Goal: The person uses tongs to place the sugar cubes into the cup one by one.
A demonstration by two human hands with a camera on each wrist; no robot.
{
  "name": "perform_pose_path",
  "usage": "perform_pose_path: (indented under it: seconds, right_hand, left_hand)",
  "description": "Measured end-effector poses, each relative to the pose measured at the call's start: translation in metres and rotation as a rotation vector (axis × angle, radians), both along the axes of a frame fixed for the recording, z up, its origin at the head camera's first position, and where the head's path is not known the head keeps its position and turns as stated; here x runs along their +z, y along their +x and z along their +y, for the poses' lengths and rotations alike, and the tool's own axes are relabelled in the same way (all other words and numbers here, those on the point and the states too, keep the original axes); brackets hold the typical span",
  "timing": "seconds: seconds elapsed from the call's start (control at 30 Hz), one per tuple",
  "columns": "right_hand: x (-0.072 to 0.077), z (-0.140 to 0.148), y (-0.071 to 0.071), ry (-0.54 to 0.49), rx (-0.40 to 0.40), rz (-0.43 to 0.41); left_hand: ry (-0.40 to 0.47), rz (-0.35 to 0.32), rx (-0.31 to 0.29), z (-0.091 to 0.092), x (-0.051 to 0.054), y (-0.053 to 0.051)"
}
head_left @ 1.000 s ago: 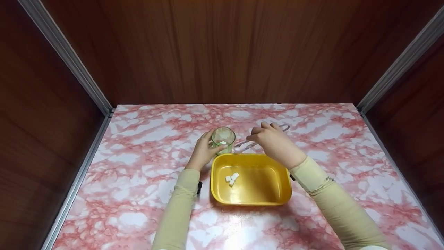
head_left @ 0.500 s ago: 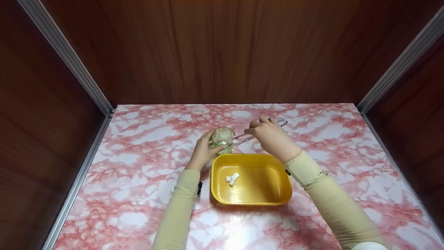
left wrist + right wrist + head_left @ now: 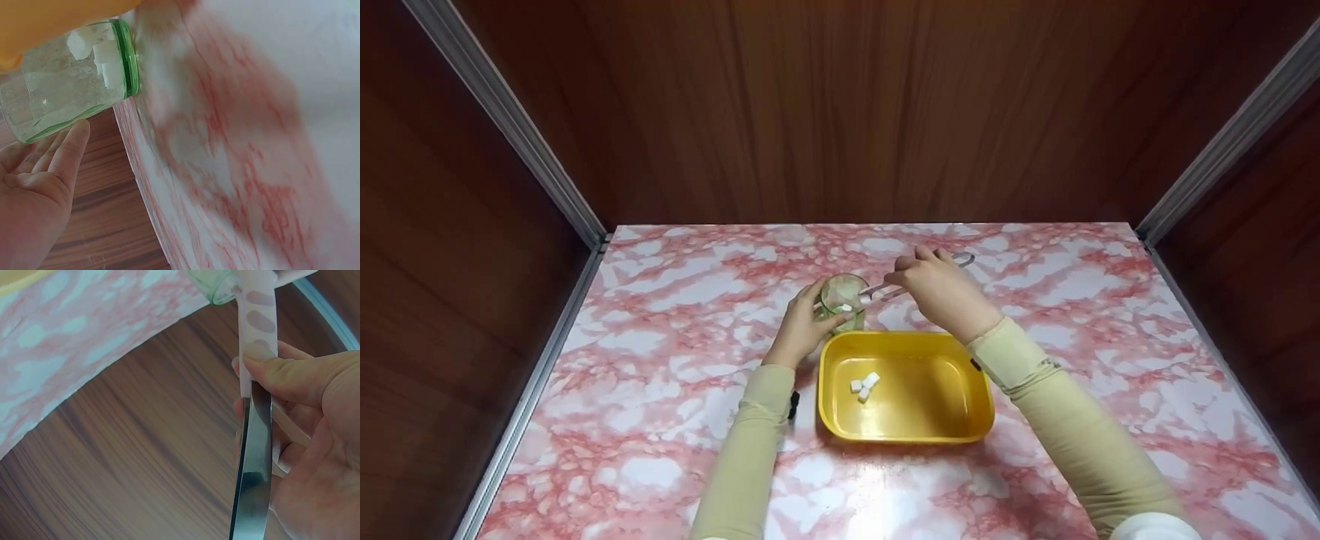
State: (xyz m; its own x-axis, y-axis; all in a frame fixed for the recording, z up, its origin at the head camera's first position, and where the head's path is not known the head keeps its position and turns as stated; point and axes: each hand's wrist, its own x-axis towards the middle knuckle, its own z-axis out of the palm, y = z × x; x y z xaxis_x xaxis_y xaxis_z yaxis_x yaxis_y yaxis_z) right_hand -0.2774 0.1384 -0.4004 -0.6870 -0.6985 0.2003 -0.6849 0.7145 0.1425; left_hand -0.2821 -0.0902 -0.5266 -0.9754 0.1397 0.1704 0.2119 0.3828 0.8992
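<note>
My left hand [image 3: 802,326] holds a clear green-tinted glass [image 3: 844,289], fingers on one side and thumb on the other. The glass stands upright on the table behind the yellow box, with white cubes [image 3: 106,56] at its bottom. In my right hand [image 3: 941,289] is a pair of tongs [image 3: 256,450], metal at the bend with pale, spotted arms, pinched between thumb and fingers. Near the tongs' tips, at the glass's right rim, a white cube [image 3: 865,298] shows. Whether it is over the opening I cannot tell.
A yellow rectangular box [image 3: 907,437] stands just in front of the glass, with three white cubes [image 3: 864,387] lying in its left half. The table [image 3: 660,420] has a red and white marbled top. Brown wood-grain panels [image 3: 840,112] enclose its back and sides.
My right hand has moved left and slightly away from me, bringing the tongs' tips from the glass's lower right up to its rim. The left hand and glass have stayed in place.
</note>
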Motion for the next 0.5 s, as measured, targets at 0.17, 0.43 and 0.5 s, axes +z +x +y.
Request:
perform_pose_path:
  seconds: [0.17, 0.43, 0.5]
  right_hand:
    - [-0.0016, -0.0002, -0.0029, 0.000, 0.000, 0.002]
    - [-0.0026, -0.0014, -0.0055, -0.019, 0.001, 0.004]
    - [-0.0029, -0.0018, -0.0058, -0.021, -0.002, 0.001]
  left_hand:
    - [-0.003, -0.007, 0.001, 0.0002, 0.0008, -0.0001]
    - [0.004, 0.001, 0.001, 0.0002, 0.0013, -0.0005]
    - [-0.001, 0.001, 0.000, 0.0004, 0.0012, -0.0005]
